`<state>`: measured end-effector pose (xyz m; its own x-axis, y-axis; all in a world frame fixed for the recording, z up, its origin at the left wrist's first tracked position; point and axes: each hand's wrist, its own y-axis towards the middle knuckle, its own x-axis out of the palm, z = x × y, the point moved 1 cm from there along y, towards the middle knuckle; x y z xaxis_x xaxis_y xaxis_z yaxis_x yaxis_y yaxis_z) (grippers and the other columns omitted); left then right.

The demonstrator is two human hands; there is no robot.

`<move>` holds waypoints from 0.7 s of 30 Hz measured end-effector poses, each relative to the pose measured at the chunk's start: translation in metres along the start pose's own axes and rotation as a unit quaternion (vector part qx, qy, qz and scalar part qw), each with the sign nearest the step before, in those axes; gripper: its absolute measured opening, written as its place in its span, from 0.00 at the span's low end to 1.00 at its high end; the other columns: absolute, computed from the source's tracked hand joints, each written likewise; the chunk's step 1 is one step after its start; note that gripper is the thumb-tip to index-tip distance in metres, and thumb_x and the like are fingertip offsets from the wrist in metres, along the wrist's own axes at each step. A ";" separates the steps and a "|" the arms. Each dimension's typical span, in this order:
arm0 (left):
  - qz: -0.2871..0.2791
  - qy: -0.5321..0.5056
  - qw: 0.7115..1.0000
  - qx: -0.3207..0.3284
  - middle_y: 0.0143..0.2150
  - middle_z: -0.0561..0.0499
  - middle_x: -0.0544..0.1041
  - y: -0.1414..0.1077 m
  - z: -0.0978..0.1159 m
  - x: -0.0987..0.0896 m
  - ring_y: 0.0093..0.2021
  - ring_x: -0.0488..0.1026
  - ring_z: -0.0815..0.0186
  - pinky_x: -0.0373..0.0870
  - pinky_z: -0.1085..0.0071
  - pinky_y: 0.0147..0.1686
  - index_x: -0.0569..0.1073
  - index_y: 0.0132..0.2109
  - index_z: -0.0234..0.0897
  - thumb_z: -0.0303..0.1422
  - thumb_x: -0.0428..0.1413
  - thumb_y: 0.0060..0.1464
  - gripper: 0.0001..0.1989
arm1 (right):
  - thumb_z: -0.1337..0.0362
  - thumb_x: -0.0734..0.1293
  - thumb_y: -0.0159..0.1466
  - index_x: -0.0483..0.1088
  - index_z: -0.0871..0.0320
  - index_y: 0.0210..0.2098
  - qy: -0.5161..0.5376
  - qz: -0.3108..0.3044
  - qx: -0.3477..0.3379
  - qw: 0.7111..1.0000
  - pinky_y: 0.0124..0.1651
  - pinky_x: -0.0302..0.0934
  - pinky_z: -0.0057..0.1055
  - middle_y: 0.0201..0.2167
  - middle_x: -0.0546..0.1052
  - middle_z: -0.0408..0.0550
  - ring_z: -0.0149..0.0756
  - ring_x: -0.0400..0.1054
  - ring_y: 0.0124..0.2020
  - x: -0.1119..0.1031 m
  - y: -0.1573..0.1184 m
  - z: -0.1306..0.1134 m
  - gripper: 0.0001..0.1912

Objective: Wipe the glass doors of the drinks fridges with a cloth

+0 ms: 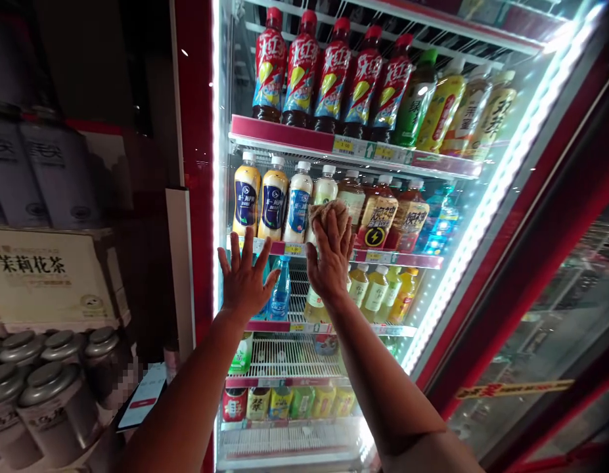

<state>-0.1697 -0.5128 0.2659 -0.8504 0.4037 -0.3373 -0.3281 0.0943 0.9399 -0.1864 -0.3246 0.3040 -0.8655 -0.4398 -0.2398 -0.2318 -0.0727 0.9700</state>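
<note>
In front of me is the glass door [297,279] of a lit drinks fridge. My left hand [246,279] lies flat against the glass with its fingers spread, and nothing is in it. Further right, my right hand [331,263] presses a light brown cloth [328,210] to the glass, its upper edge showing past the fingertips. Behind the cloth, on the second shelf, stand a white-capped bottle [328,180] and dark tea bottles [378,213], partly covered. Blue bottles [280,289] show beside my left hand, one shelf lower.
Red-capped bottles [300,72] line the upper shelf, and cartons [279,403] fill a low one. To the left are metal canisters [52,401], a tea box [52,279] and a lit screen [145,396]. A red door frame [511,282] slants along the right.
</note>
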 end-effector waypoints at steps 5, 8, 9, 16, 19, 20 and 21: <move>-0.012 0.005 1.000 0.011 0.80 0.45 0.35 -0.001 -0.002 -0.004 0.79 0.30 0.40 0.31 0.31 0.72 0.48 0.78 0.50 0.41 0.59 0.64 0.42 | 0.61 0.58 0.74 0.55 0.40 0.73 0.004 -0.043 -0.021 0.999 0.78 0.35 0.61 0.76 0.56 0.38 0.46 0.31 0.80 0.007 -0.023 -0.015 0.29; -0.011 0.004 1.000 0.016 0.80 0.45 0.35 -0.001 -0.003 -0.004 0.78 0.30 0.40 0.32 0.30 0.71 0.48 0.78 0.51 0.42 0.60 0.63 0.43 | 0.62 0.58 0.74 0.59 0.40 0.72 0.003 -0.036 -0.010 0.999 0.79 0.33 0.61 0.76 0.55 0.36 0.47 0.32 0.80 0.007 0.003 -0.020 0.28; -0.011 0.004 1.000 0.017 0.80 0.45 0.35 0.000 -0.004 -0.004 0.78 0.30 0.40 0.32 0.31 0.72 0.48 0.78 0.51 0.42 0.60 0.63 0.43 | 0.62 0.58 0.74 0.60 0.41 0.71 0.002 -0.032 -0.006 0.999 0.79 0.33 0.60 0.76 0.54 0.35 0.47 0.32 0.80 0.006 0.015 -0.021 0.27; -0.041 0.014 0.998 0.039 0.80 0.42 0.40 -0.006 -0.014 -0.011 0.79 0.34 0.43 0.38 0.35 0.73 0.47 0.78 0.46 0.42 0.58 0.64 0.43 | 0.61 0.57 0.75 0.61 0.45 0.71 -0.019 -0.028 -0.032 0.999 0.79 0.36 0.55 0.76 0.57 0.38 0.45 0.33 0.80 0.017 0.007 -0.044 0.26; -0.044 0.019 0.998 0.045 0.80 0.40 0.44 -0.011 -0.017 -0.011 0.79 0.36 0.45 0.40 0.37 0.74 0.43 0.79 0.41 0.41 0.56 0.66 0.43 | 0.63 0.57 0.75 0.63 0.42 0.70 -0.037 -0.049 -0.044 0.997 0.79 0.37 0.55 0.75 0.59 0.36 0.44 0.35 0.80 0.022 -0.006 -0.052 0.26; -0.042 0.018 0.998 0.048 0.79 0.38 0.45 -0.011 -0.018 -0.011 0.79 0.37 0.45 0.41 0.37 0.74 0.41 0.79 0.39 0.41 0.55 0.66 0.44 | 0.63 0.57 0.75 0.62 0.41 0.70 -0.041 -0.052 -0.043 0.997 0.79 0.38 0.55 0.75 0.58 0.34 0.44 0.36 0.79 0.022 -0.001 -0.054 0.26; -0.039 0.016 0.998 0.049 0.79 0.37 0.45 -0.012 -0.018 -0.012 0.79 0.38 0.44 0.41 0.37 0.74 0.39 0.79 0.37 0.41 0.55 0.66 0.45 | 0.63 0.57 0.74 0.62 0.40 0.70 -0.042 -0.053 -0.042 0.997 0.79 0.38 0.56 0.75 0.57 0.33 0.44 0.37 0.79 0.022 0.008 -0.056 0.27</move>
<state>-0.1628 -0.5348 0.2578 -0.8371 0.3619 -0.4102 -0.3535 0.2145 0.9105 -0.1823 -0.3851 0.3084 -0.8728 -0.3499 -0.3403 -0.2893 -0.1908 0.9380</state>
